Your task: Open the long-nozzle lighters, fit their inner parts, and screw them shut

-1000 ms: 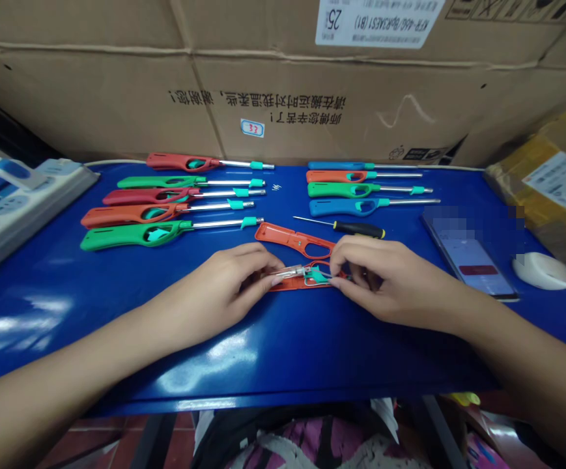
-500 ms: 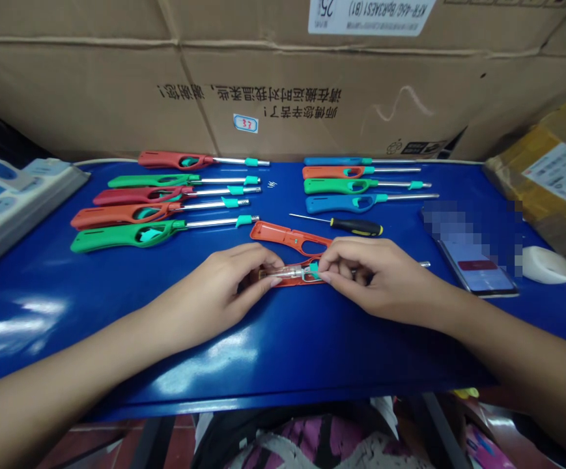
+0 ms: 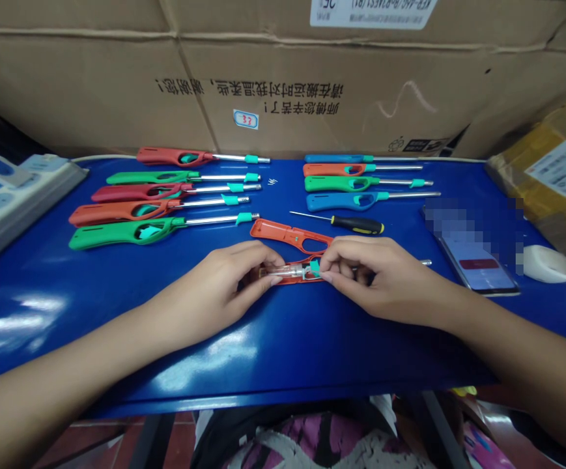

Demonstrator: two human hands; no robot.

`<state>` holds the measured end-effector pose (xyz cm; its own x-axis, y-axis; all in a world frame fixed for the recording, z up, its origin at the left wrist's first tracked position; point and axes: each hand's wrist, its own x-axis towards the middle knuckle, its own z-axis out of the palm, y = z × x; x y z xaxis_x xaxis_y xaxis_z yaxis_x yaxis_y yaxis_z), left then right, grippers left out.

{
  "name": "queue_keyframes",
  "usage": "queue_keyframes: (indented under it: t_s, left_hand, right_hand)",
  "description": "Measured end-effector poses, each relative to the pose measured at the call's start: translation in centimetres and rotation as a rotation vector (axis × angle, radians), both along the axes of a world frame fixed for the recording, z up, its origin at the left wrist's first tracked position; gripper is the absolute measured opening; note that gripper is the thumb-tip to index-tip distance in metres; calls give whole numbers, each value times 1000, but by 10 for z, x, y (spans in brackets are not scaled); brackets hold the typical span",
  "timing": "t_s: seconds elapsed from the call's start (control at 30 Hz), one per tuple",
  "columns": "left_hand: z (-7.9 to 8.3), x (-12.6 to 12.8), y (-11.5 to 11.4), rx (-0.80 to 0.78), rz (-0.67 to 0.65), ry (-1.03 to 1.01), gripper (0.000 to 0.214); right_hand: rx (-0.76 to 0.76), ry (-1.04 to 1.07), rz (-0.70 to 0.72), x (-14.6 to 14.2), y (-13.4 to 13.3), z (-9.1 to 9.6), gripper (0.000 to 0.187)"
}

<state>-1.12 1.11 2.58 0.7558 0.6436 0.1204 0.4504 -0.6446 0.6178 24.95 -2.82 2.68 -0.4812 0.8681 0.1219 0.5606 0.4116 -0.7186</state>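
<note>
In front of me lies an opened orange gas lighter, its lower shell half (image 3: 296, 280) holding a clear fuel tank (image 3: 288, 271) and a teal trigger (image 3: 314, 267). My left hand (image 3: 236, 277) is closed around the tank end of the lighter, thumb and fingers gripping it. The fingers of my right hand (image 3: 361, 267) are pinched at the lighter beside the trigger; exactly which small part is between the fingertips is hidden. The tip of a metal tube (image 3: 426, 262) shows past my right hand. Just behind rests the loose orange shell half (image 3: 287, 233).
A black-and-yellow screwdriver (image 3: 358, 225) and small screws (image 3: 272, 182) lie beyond the shell. Several lighters (image 3: 131, 212) are lined up at left, others (image 3: 346, 200) at right. A phone (image 3: 478, 260), white mouse (image 3: 549, 264), power strip (image 3: 4, 195) and cardboard box (image 3: 263, 58) surround the work area.
Both hands keep their grip on the opened lighter with hardly any movement. The view has shifted very slightly.
</note>
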Motion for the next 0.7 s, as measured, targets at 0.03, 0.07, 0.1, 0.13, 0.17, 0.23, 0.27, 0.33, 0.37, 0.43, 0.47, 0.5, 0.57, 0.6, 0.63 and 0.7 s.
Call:
queue_keyframes:
  t_s: [0.03, 0.07, 0.1, 0.13, 0.17, 0.23, 0.27, 0.33, 0.37, 0.43, 0.47, 0.5, 0.57, 0.6, 0.63, 0.7]
  left_hand:
    - [0, 0, 0, -7, 2, 3, 21]
    - [1, 1, 0, -14, 5, 8, 21]
    - [1, 1, 0, -21, 7, 13, 21]
    - [1, 1, 0, -26, 8, 17, 21]
    - [1, 0, 0, -28, 5, 19, 21]
    - [1, -1, 0, -27, 0, 20, 21]
    - [0, -1, 0, -27, -1, 19, 21]
    - [0, -2, 0, -33, -2, 19, 20]
    - [0, -2, 0, -39, -2, 19, 20]
    - [0, -3, 0, -47, -2, 22, 20]
    - [-1, -3, 0, -47, 0, 25, 20]
    - [-1, -3, 0, -45, 1, 27, 20]
    - [-1, -2, 1, -39, 4, 32, 20]
    - [-1, -2, 1, -36, 5, 33, 20]
    - [-1, -2, 1, -35, 4, 33, 20]
    - [-1, -2, 1, -34, 5, 34, 20]
  right_hand:
    - [7, 4, -1, 0, 0, -1, 7]
    - [14, 8, 0, 0, 0, -1, 8]
    - [19, 8, 1, 0, 0, -2, 8]
    - [22, 5, 4, 0, 0, -2, 8]
    - [24, 0, 6, 0, 0, -2, 8]
    - [28, -8, 10, 0, 0, -2, 8]
    - [32, -12, 12, 0, 0, -2, 8]
    - [38, -18, 16, 0, 0, -2, 8]
    - [41, -20, 18, 0, 0, -1, 7]
    - [40, -28, 21, 0, 0, -1, 8]
    - [37, -29, 23, 1, 0, -1, 8]
    - [35, -30, 24, 1, -1, -1, 8]
    - [31, -33, 21, 2, -1, -1, 8]
    - [30, -34, 20, 2, -1, 0, 8]
    - [29, -34, 19, 2, -1, 0, 8]
    - [27, -34, 19, 2, -1, 0, 8]
